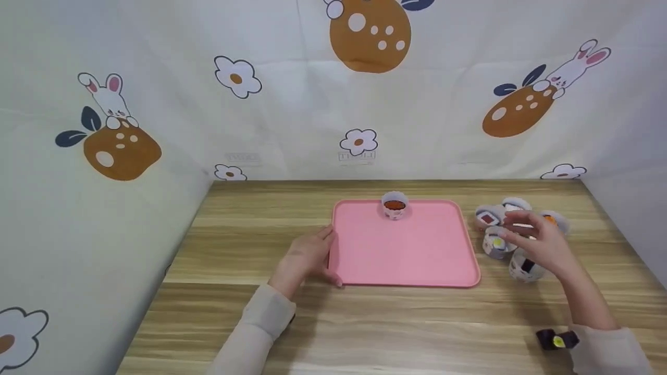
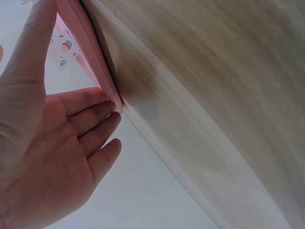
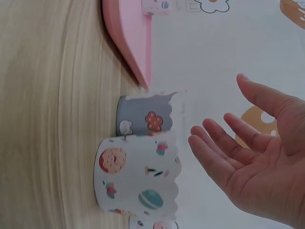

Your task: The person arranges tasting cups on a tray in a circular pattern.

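At the left side of a pink tray [image 1: 406, 250], my left hand [image 1: 307, 255] touches the rim, its fingers along the side and its thumb by the front corner. In the left wrist view the fingers of this hand [image 2: 52, 148] are extended against the tray's edge. My right hand [image 1: 544, 242] hovers over a group of paper cups, fingers spread and loosely bent. Among these are a cup with a yellow-centred piece [image 1: 498, 242] and a cup with a dark piece [image 1: 525, 266]. The right wrist view shows a gap between the hand [image 3: 267, 162] and a white patterned cup [image 3: 133, 171].
One paper cup with reddish-brown contents [image 1: 394, 205] stands at the tray's back edge. Beside the right cuff is a small dark object with a yellow-green spot [image 1: 557, 340], its kind unclear. A printed cloth [image 1: 292, 120] hangs behind the wooden table [image 1: 250, 234].
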Demonstrator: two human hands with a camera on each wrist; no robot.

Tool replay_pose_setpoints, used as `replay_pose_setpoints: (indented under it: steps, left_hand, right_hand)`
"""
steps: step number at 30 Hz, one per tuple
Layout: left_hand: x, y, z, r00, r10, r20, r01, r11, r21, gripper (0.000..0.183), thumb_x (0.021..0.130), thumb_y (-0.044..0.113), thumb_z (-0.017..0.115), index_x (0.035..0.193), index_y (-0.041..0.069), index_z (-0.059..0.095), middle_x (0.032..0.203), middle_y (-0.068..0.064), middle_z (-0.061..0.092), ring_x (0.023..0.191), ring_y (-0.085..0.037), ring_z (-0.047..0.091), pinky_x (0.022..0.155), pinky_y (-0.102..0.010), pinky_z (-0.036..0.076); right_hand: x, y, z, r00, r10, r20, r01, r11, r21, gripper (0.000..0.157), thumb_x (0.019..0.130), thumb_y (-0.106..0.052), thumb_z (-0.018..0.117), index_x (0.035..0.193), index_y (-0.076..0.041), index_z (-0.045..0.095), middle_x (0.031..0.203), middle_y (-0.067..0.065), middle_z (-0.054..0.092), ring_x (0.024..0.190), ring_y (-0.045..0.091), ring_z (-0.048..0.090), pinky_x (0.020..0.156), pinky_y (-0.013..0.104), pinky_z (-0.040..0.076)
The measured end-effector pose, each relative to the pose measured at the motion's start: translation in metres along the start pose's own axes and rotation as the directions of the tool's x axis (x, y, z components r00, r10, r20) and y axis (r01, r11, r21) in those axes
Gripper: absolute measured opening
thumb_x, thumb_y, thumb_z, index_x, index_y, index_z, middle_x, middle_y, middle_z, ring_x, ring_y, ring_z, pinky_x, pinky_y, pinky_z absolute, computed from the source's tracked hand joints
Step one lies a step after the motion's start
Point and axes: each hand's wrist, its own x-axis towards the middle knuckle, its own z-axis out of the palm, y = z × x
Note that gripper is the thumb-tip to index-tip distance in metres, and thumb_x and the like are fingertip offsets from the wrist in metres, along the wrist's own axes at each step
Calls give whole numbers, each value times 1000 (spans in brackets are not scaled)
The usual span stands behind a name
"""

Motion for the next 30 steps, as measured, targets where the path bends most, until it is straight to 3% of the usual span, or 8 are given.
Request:
replay_pose_setpoints:
  steps: [2, 5, 11, 14, 30]
  left_hand:
    - [-1, 0, 0, 1000, -3, 0, 3, 1000, -3, 122, 66, 69, 79, 156, 4, 29, 166, -10, 26, 153, -27, 28, 125, -39, 29]
    - [-1, 1, -1, 1000, -4, 2, 4, 1000, -5, 122, 66, 68, 79, 156, 4, 29, 166, -10, 26, 153, -27, 28, 126, -39, 28]
    - [-3, 1, -2, 1000, -8, 10, 9, 1000, -15, 121, 67, 68, 78, 157, 4, 28, 166, -9, 24, 153, -27, 27, 126, -39, 27]
    - [-3, 1, -1, 1000, -7, 11, 7, 1000, -15, 121, 67, 68, 79, 157, 4, 27, 166, -9, 24, 153, -27, 26, 126, -39, 26]
    - [-1, 0, 0, 1000, 0, -7, 0, 999, -34, 122, 65, 66, 82, 156, 4, 29, 166, -9, 26, 153, -27, 28, 125, -40, 28]
  right_hand:
    - [-2, 3, -2, 1000, -7, -15, 7, 1000, 13, 53, 97, -21, 66, 135, 10, 48, 129, 29, 55, 96, -19, 51, 76, 3, 48]
    - [-4, 8, -5, 1000, -3, -30, 4, 1000, 20, 53, 95, -19, 68, 135, 10, 48, 125, 23, 58, 95, -20, 51, 76, 4, 50]
    - [-11, 18, -10, 999, 1, -48, 1, 998, 55, 54, 94, -16, 69, 135, 12, 47, 111, -16, 57, 95, -19, 54, 77, 4, 51]
    - [-15, 22, -12, 998, 4, -55, -1, 998, 55, 54, 95, -18, 69, 134, 12, 47, 107, -27, 54, 95, -20, 54, 77, 3, 50]
    - [-27, 38, -23, 999, 6, -53, -2, 998, 62, 49, 94, -16, 69, 130, 12, 49, 106, -37, 53, 96, -22, 53, 77, 1, 47]
